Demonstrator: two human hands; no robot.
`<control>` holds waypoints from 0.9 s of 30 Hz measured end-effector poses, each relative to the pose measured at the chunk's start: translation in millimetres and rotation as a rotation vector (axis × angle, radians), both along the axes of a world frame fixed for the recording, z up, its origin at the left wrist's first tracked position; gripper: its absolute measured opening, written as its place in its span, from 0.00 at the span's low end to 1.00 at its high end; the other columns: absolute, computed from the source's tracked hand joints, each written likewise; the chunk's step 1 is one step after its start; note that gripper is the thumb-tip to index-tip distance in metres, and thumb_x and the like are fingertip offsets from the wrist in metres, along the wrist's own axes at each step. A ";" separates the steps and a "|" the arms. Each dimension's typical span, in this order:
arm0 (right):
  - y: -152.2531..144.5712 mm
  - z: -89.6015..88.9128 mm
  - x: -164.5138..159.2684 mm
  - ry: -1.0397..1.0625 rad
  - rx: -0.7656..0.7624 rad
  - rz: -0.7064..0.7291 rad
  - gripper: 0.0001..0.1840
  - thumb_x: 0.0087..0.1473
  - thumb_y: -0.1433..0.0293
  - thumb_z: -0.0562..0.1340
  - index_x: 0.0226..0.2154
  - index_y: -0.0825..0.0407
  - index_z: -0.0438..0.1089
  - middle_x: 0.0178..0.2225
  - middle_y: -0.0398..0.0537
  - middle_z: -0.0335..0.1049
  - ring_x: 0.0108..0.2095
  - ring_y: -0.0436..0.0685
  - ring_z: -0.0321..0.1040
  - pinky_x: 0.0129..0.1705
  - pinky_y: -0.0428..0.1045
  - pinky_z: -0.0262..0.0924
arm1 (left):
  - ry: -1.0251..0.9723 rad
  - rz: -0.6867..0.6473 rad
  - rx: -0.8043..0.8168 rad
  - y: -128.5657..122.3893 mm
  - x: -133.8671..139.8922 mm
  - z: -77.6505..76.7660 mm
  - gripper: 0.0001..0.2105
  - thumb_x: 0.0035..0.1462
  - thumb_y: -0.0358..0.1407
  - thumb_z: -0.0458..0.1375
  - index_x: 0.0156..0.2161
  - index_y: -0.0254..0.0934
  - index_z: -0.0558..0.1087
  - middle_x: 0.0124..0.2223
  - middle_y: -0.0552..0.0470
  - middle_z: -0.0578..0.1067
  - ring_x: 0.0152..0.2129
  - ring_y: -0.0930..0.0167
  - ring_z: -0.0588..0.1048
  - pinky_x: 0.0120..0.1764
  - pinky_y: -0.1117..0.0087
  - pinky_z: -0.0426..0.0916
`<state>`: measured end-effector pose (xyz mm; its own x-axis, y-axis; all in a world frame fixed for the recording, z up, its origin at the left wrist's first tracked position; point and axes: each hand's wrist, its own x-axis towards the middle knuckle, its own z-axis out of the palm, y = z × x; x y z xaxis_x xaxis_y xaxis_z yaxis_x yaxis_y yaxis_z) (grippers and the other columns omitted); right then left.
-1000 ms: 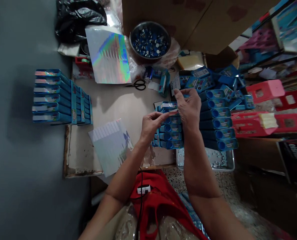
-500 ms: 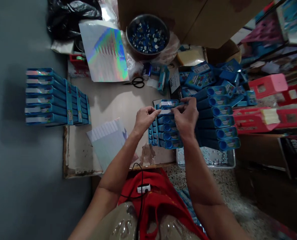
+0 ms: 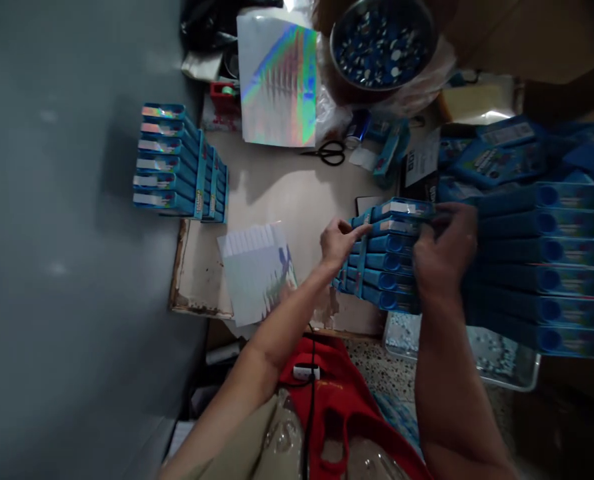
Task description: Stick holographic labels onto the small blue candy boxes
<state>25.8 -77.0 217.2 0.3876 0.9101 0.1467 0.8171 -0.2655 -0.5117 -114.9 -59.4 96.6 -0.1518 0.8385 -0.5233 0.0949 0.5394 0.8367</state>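
A stack of blue flat plastic boxes point(image 3: 394, 261), bound with a band on its left part, lies on the table in front of me. A pale sticker strip point(image 3: 393, 226) lies along the end of the second box from the top. At its left end are the pinched thumb and forefinger of my left hand point(image 3: 337, 243). My right hand point(image 3: 447, 248) is at the right end of the same box, its thumb bent toward the box; blur and shadow obscure its fingers. The top box carries a similar pale sticker point(image 3: 403, 208).
Another bound stack point(image 3: 164, 162) stands at the left, with shiny stickers on its ends. A larger blue stack point(image 3: 537, 267) is at the right. Sticker sheets point(image 3: 257, 267), black scissors point(image 3: 331, 153), a metal bowl point(image 3: 335, 50) of small parts and a tray point(image 3: 529, 380) surround the work.
The view has shifted, moving everything rightward in the picture except the wall. The strip that was between both hands now lies against the second box; my right hand has drawn away from my left.
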 end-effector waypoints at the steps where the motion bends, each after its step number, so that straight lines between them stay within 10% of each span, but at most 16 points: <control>1: -7.1 5.3 -5.7 -0.008 0.088 0.016 0.15 0.61 0.69 0.57 0.49 0.41 0.71 0.44 0.58 0.71 0.50 0.71 0.71 0.53 0.66 0.65 | 0.139 -0.025 0.046 1.3 -19.8 -9.5 0.15 0.57 0.47 0.71 0.38 0.38 0.76 0.36 0.50 0.78 0.36 0.67 0.76 0.41 0.67 0.67; 4: -39.7 16.3 -37.3 0.039 0.316 0.146 0.12 0.62 0.66 0.61 0.49 0.39 0.71 0.43 0.54 0.71 0.43 0.67 0.72 0.45 0.63 0.68 | 0.586 -0.131 0.079 6.1 -102.0 -42.5 0.19 0.58 0.39 0.71 0.52 0.38 0.75 0.52 0.42 0.78 0.51 0.61 0.74 0.53 0.63 0.65; 7: -72.7 -2.3 -83.4 0.208 0.225 0.456 0.07 0.64 0.64 0.63 0.45 0.41 0.72 0.39 0.49 0.73 0.35 0.61 0.71 0.39 0.58 0.69 | 0.849 -0.285 -0.044 8.9 -177.6 -79.4 0.34 0.49 0.36 0.76 0.61 0.39 0.71 0.64 0.37 0.70 0.61 0.53 0.65 0.57 0.57 0.62; 13: -68.7 -126.8 -147.3 0.333 -0.336 0.504 0.12 0.66 0.68 0.57 0.45 0.51 0.76 0.41 0.54 0.78 0.40 0.61 0.75 0.46 0.55 0.69 | 0.799 -0.455 0.017 8.7 -219.9 -129.3 0.11 0.56 0.34 0.70 0.45 0.38 0.81 0.54 0.42 0.77 0.56 0.57 0.70 0.56 0.60 0.63; 17: -41.0 -183.2 -162.9 0.182 -0.396 0.560 0.20 0.65 0.75 0.54 0.54 0.57 0.76 0.53 0.63 0.76 0.54 0.64 0.71 0.58 0.56 0.64 | 0.616 -0.401 0.050 3.2 -218.7 -130.1 0.07 0.60 0.33 0.64 0.40 0.39 0.84 0.48 0.43 0.82 0.47 0.62 0.77 0.51 0.64 0.66; 27: -10.6 -228.8 -195.5 -0.054 -0.343 0.799 0.30 0.68 0.75 0.48 0.68 0.58 0.66 0.65 0.67 0.67 0.59 0.72 0.62 0.60 0.63 0.57 | 0.457 -0.398 0.102 1.1 -213.1 -105.6 0.08 0.58 0.40 0.67 0.30 0.41 0.84 0.40 0.42 0.84 0.39 0.61 0.79 0.46 0.65 0.68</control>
<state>-169.6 -87.6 -11.6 -0.3858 0.9036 -0.1859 0.8451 0.2654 -0.4641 -327.9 -58.3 -8.9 -0.0067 0.9195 -0.3930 0.6343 0.3077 0.7092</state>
